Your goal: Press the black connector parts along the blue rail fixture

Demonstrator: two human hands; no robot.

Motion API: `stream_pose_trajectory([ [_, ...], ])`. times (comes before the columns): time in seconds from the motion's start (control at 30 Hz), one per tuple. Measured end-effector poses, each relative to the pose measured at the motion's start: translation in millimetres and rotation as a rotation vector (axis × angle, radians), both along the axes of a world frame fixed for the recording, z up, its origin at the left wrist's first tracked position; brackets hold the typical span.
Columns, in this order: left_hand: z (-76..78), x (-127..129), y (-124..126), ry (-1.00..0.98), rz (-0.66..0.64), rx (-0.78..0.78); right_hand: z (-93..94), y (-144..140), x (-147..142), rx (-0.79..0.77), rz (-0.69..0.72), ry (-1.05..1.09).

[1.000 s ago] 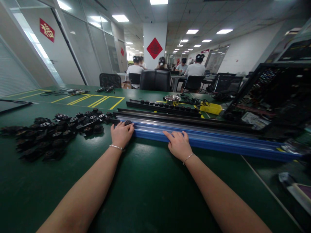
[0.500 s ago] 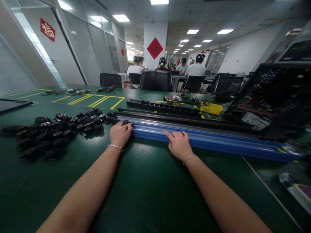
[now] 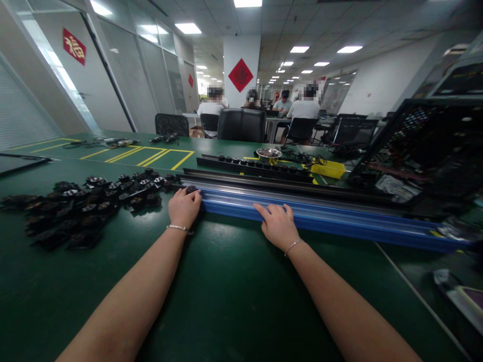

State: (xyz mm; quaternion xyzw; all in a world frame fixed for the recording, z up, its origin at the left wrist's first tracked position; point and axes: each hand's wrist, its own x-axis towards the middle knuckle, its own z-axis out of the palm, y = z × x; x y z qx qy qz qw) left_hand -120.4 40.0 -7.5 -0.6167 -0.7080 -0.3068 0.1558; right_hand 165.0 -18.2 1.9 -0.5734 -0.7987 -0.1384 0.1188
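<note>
The left hand [image 3: 183, 207] is pinching a small black part [image 3: 191, 189] at the nine-o'clock end of the blue rail [image 3: 230, 205] lying on the table [image 3: 226, 291]. Toward three o'clock, the right hand [image 3: 278, 224] is resting, fingers parted, on the rail.

parts [image 3: 89, 207] left of rail [image 3: 339, 223] | bowl [image 3: 268, 155] behind it | cables [image 3: 291, 153] apparently between bowl and bin [image 3: 328, 169]

From my remote station I log an open-plan office, part workshop: glass partitions [image 3: 123, 68], ceiling lights [image 3: 187, 28], black office chairs [image 3: 241, 124], people [image 3: 304, 109] seated beyond; nearest my camera, a green workbench [image 3: 226, 286] with yellow markings [image 3: 183, 160] and heaped black parts [image 3: 89, 206].
</note>
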Motion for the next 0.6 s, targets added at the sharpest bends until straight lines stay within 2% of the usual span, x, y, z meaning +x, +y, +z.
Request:
stream_pose_trajectory([
  [0.37,11.9,1.1,-4.9,-0.130,0.084,-0.143,0.5,0.0,0.1,-0.005,0.002,0.000],
  [0.6,11.6,-1.2,-4.4,-0.169,0.114,-0.127,-1.1,0.8,1.0,-0.003,0.010,0.008],
])
